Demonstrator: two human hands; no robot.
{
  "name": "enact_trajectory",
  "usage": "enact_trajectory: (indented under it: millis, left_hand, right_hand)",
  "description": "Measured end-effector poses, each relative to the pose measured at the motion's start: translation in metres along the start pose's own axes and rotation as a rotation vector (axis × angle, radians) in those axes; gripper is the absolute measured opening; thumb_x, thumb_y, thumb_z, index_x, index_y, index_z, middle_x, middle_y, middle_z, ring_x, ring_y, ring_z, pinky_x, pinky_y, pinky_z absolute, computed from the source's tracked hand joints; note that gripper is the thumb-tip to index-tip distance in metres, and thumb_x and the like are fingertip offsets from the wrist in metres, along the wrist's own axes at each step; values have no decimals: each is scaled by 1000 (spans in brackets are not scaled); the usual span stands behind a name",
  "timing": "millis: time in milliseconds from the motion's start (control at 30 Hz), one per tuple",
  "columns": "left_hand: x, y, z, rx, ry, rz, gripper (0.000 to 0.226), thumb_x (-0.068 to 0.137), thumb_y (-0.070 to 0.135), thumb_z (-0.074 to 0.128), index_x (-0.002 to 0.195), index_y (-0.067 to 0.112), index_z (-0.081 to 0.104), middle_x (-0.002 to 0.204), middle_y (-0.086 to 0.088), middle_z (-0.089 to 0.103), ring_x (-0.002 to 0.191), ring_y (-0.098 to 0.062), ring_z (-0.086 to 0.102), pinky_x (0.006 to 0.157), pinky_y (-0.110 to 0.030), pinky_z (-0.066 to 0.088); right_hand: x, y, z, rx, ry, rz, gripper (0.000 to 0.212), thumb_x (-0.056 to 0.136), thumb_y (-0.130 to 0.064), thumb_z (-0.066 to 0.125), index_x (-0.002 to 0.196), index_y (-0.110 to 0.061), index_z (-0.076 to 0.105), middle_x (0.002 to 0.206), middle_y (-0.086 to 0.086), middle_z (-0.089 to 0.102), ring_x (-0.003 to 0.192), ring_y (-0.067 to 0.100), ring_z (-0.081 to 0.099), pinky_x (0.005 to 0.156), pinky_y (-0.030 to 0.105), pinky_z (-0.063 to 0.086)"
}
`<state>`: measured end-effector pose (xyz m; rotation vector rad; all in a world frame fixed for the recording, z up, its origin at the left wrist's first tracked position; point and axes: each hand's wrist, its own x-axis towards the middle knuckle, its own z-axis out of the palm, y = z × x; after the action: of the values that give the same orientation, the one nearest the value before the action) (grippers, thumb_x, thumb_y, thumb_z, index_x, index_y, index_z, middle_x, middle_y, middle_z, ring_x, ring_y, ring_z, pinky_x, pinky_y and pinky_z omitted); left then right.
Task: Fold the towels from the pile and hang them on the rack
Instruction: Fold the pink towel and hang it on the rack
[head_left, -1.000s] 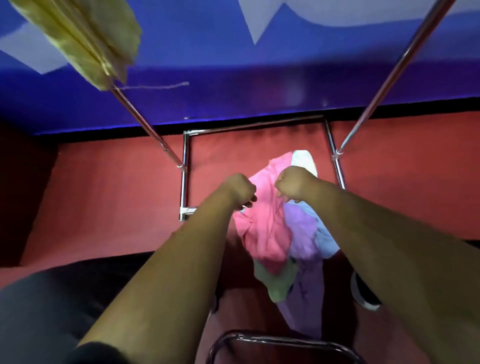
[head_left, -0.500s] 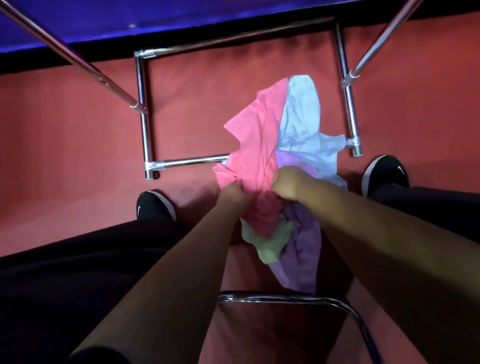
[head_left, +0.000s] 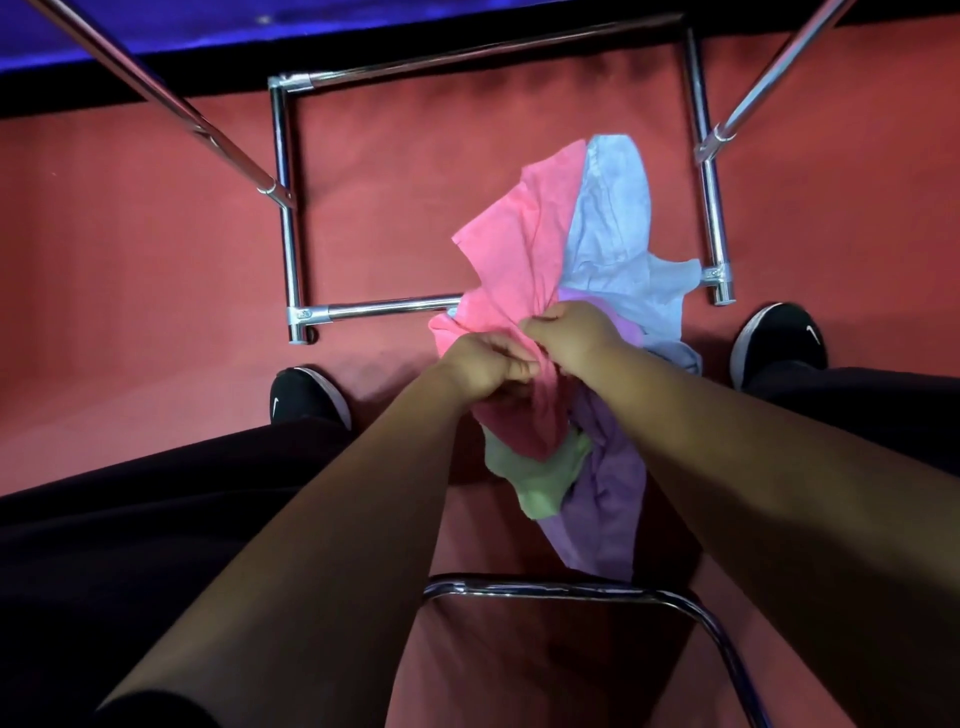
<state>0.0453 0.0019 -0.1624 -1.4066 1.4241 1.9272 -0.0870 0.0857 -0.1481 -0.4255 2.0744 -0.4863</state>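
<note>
Towel pile lies on the red floor (head_left: 130, 260), across the near bar of the rack's chrome base frame (head_left: 283, 208). Four towels: pink towel (head_left: 514, 244) on top, pale blue towel (head_left: 613, 218) just right of it, purple towel (head_left: 608, 499) and green towel (head_left: 540, 483) nearer. Left hand (head_left: 485, 364) and right hand (head_left: 571, 338), side by side, each pinch bunched pink cloth. Bare floor inside the frame, left of the pile. Two black shoes (head_left: 306, 397) flank it.
</note>
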Motion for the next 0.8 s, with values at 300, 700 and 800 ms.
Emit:
enact_trajectory:
  millis: [300, 700, 800]
  left_hand:
    - [15, 11, -15, 86, 285, 66, 8, 86, 13, 69, 87, 19, 65, 80, -12, 68, 65, -24, 65, 70, -37, 58]
    - [34, 3, -19, 148, 328, 260, 71, 80, -15, 42, 122, 33, 72, 91, -1, 67, 77, -21, 64, 75, -34, 58]
    - [23, 11, -19, 421, 387, 281, 60, 81, -4, 56, 122, 33, 78, 117, 3, 76, 103, -21, 72, 100, -29, 55]
  right_hand:
    - [0, 10, 10, -126, -144, -45, 29, 102, -16, 65, 127, -8, 78, 130, 12, 75, 122, 30, 68, 107, 36, 50]
    - [-13, 9, 12, 3, -291, 48, 9, 95, -17, 67, 91, -13, 75, 67, 0, 70, 63, 15, 64, 55, 21, 47]
    - [-18, 8, 4, 102, -398, 166, 17, 82, -17, 65, 85, -5, 78, 62, 10, 73, 60, 26, 70, 60, 27, 55]
